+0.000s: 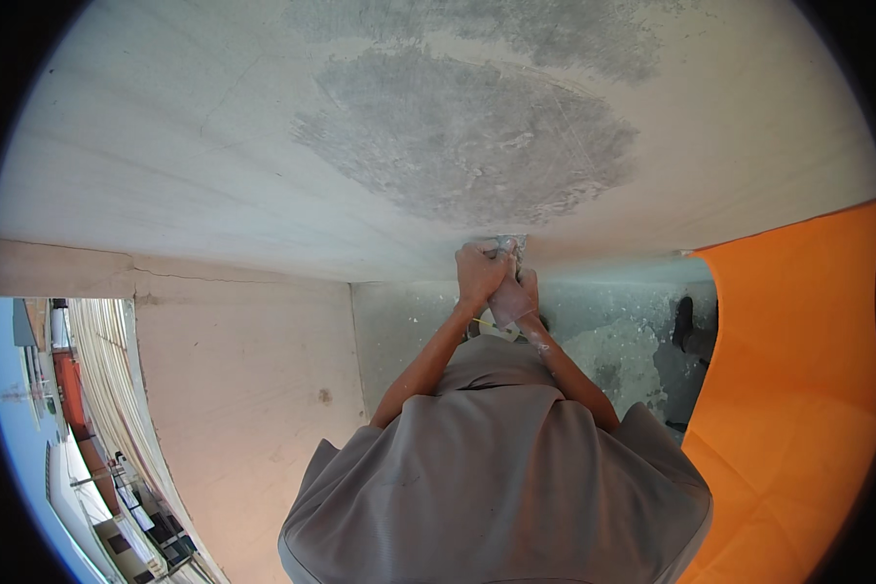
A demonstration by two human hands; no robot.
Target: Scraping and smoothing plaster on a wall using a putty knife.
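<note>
Both my hands come together at the wall in front of me, just below a rough grey patch on its pale surface. My right hand, dusted with white, is closed around a scraper with a flat, whitish-grey blade end at the wall. My left hand is closed too, its fingers pressed onto the same scraper beside the right hand. Most of the scraper, including any handle, is hidden by my fingers.
An orange sheet hangs on the right. At the left, a cracked beige wall ends at an opening showing buildings outside. The floor below is spattered white, and a dark shoe-like thing is near the sheet.
</note>
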